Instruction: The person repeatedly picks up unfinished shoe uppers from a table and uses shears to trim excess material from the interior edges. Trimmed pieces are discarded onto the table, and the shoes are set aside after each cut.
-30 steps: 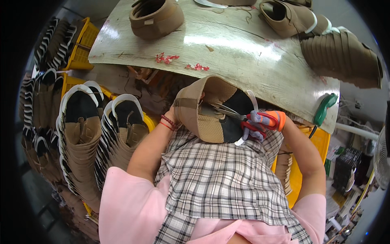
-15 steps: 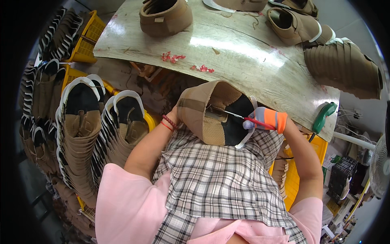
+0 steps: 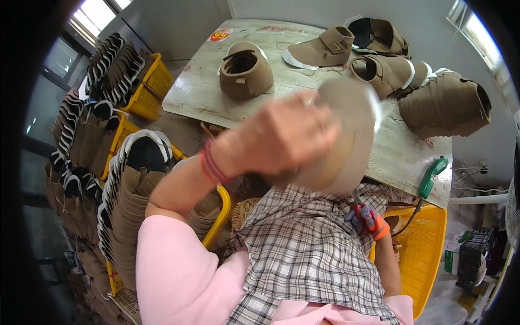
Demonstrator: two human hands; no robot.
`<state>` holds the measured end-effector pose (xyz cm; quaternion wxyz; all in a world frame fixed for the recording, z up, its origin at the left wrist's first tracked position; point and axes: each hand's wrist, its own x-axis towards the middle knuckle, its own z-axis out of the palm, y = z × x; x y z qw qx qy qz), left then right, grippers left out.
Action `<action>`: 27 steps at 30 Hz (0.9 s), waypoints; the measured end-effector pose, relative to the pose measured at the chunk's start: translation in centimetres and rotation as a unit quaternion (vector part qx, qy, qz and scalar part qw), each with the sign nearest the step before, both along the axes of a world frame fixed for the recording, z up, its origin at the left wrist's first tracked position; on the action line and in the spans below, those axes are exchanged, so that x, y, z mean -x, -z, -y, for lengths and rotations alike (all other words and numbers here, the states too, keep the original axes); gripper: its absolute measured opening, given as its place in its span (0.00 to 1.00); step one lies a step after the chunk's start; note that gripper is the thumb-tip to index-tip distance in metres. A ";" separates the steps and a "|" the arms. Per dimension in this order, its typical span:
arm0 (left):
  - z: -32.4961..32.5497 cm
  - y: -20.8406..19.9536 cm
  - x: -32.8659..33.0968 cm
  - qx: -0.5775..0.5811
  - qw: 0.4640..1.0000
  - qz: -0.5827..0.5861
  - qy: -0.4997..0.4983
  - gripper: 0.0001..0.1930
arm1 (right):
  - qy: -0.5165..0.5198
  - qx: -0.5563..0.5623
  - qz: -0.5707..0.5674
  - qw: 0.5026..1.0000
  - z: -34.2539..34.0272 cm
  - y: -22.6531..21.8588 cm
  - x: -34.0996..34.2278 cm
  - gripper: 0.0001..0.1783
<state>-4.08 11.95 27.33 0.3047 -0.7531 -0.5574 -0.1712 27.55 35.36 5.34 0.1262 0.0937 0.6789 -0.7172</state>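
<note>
Tan shoe upper [image 3: 346,135], blurred, is up in your left hand [image 3: 281,138], fingers wrapped around it, lifted above the table [image 3: 200,95]. Your right hand [image 3: 368,219] sits low below the table's near edge, fingers closed around red-handled scissors [image 3: 362,208]. More uppers lie on the table beyond, a yellow crate [image 3: 417,254] beside your right hand.

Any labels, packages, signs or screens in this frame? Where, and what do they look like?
Sticker: far left corner of the table, rounded, red and white with yellow marks.
Box: on the floor at far right beyond the yellow crate, green and white, too small to tell more.
No screens or signs in view.
</note>
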 end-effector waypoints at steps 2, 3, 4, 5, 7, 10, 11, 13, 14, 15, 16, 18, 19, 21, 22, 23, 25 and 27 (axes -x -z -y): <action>-0.3 -2.5 3.4 0.013 0.995 -0.067 -0.075 0.14 | 0.043 0.024 -0.011 0.999 0.3 0.8 -0.2 0.45; -0.4 -3.7 5.5 0.024 0.983 -0.149 -0.106 0.13 | 0.041 0.019 -0.037 0.998 0.4 1.1 -0.2 0.45; -0.7 -4.8 7.8 -0.007 0.975 -0.182 -0.124 0.08 | 0.054 0.033 -0.033 0.997 0.4 1.2 -0.3 0.45; -0.3 -6.0 10.2 -0.009 0.972 -0.177 -0.152 0.08 | 0.067 0.047 -0.028 0.996 0.7 1.3 -0.3 0.45; 0.1 -6.9 14.0 0.048 0.946 -0.182 -0.265 0.08 | 0.096 0.069 -0.014 0.993 1.2 1.3 -0.3 0.46; -0.3 -4.5 18.5 0.170 0.912 -0.189 -0.321 0.04 | 0.121 0.043 -0.043 0.991 1.6 0.9 -0.2 0.46; -0.5 -3.1 19.9 0.164 0.919 -0.160 -0.322 0.05 | 0.123 0.055 -0.033 0.990 1.7 0.7 -0.2 0.46; -0.7 0.2 22.2 0.141 0.929 -0.103 -0.326 0.06 | 0.129 0.073 -0.010 0.989 1.9 0.2 -0.4 0.45; -0.4 2.0 23.0 0.204 0.914 -0.004 -0.350 0.08 | 0.120 0.066 -0.020 0.990 2.0 -0.1 -0.5 0.46; -0.5 3.6 23.6 0.184 0.923 0.063 -0.332 0.08 | 0.131 0.070 -0.017 0.989 2.2 -0.4 -0.7 0.46; -0.4 4.7 24.3 0.178 0.920 0.131 -0.325 0.09 | 0.138 0.072 -0.022 0.988 2.4 -0.6 -0.8 0.46; 0.0 5.3 25.2 0.195 0.922 0.138 -0.306 0.14 | 0.148 0.069 -0.026 0.986 2.8 -1.0 -0.8 0.46; 0.1 4.9 25.5 0.213 0.919 0.144 -0.300 0.16 | 0.153 0.079 -0.021 0.985 2.9 -1.2 -0.9 0.45; 0.0 2.5 26.3 0.321 0.871 0.204 -0.311 0.25 | 0.161 0.096 -0.029 0.982 3.1 -1.4 -0.9 0.45; -0.5 1.1 26.6 0.374 0.842 0.231 -0.312 0.29 | 0.158 0.118 -0.029 0.980 3.1 -1.5 -1.1 0.45; -1.8 -0.8 27.3 0.512 0.739 0.265 -0.350 0.38 | 0.154 0.137 -0.027 0.978 3.2 -1.4 -1.1 0.45; -4.1 -3.3 27.6 0.419 0.808 0.290 -0.296 0.38 | 0.159 0.196 -0.018 0.967 3.3 -1.2 -1.4 0.45; -8.9 -3.8 27.3 0.297 0.865 0.286 -0.285 0.37 | 0.174 0.215 -0.017 0.961 3.4 -1.0 -1.7 0.45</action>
